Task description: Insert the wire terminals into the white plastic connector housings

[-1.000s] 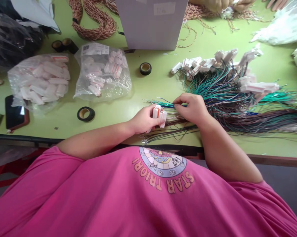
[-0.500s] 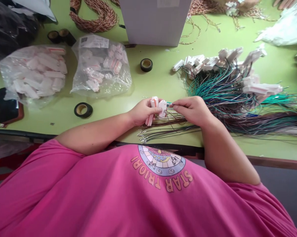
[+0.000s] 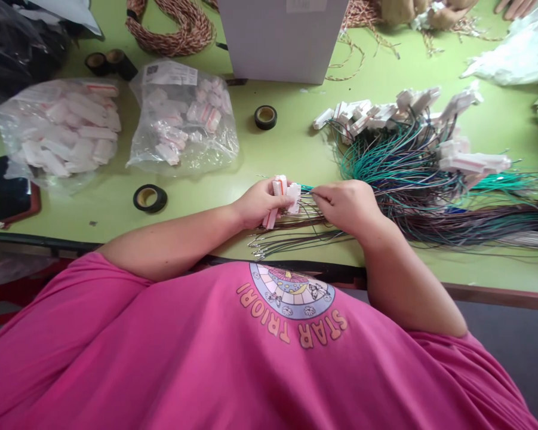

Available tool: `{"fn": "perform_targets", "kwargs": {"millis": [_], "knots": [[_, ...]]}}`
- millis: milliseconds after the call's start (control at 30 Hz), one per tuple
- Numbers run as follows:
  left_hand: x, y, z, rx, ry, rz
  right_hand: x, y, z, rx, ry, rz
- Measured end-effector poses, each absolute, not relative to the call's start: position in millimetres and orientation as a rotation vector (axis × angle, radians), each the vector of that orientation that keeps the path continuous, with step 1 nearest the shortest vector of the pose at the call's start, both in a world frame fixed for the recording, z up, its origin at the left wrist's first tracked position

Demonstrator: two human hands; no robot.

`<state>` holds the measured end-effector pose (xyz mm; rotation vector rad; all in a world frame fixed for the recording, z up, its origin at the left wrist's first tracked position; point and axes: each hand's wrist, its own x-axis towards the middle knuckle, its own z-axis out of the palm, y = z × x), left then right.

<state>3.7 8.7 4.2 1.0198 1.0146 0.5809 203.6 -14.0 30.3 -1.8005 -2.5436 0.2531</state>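
Note:
My left hand [image 3: 260, 204] is closed around white plastic connector housings with an orange stripe [image 3: 279, 186]. One white housing [image 3: 294, 197] faces right, held under the thumb, with green and dark wires at its right side. Just right of it my right hand [image 3: 351, 206] is closed, thumb and forefinger pinching a thin wire [image 3: 311, 192] near the housing. The wire's tip is too small to make out. Beneath both hands lie loose wires with metal terminals [image 3: 260, 246] at their left ends.
Right, a heap of green and dark wires [image 3: 385, 158] carries white connectors [image 3: 367, 113]. Left are bags of housings [image 3: 67, 134] [image 3: 183, 119], a phone [image 3: 15, 188] and black tape rolls [image 3: 150, 198] [image 3: 266, 117]. A grey box [image 3: 280, 42] stands behind; another person's hands [image 3: 448, 15] show at the far right.
My right hand has turned slightly, its fingers curling more and shifting a little right of the housing. My left hand keeps its hold. Another person's hands come further into view at the top.

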Motion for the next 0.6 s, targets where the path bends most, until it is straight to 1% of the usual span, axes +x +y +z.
{"fn": "perform_targets", "kwargs": {"millis": [200, 433, 600], "knots": [[3.4, 10.8, 1.0, 0.964, 0.972, 0.617, 199.8, -17.2, 28.5, -1.772, -2.646, 0.044], [1.7, 12.5, -2.9, 0.949, 0.968, 0.600, 202.7, -19.1, 26.4, -1.643, -2.756, -0.127], [1.6, 12.9, -2.7, 0.961, 0.970, 0.605, 202.1, -19.8, 24.9, -1.621, -2.781, -0.163]]}}
